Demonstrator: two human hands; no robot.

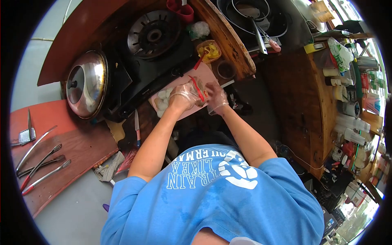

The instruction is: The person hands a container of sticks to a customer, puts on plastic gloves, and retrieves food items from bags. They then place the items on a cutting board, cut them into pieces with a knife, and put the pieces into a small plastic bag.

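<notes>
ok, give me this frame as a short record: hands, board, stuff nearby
left hand: clear glove, on a small item over the pink board
right hand: clear glove, at the same item
red utensil: between the hands, grip unclear
on board: white round pieces
nearby: gas burner, pot lid, knife, tongs

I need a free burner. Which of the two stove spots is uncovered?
The burner farther up the picture, black grate bare; the other sits under a steel lid.
</notes>
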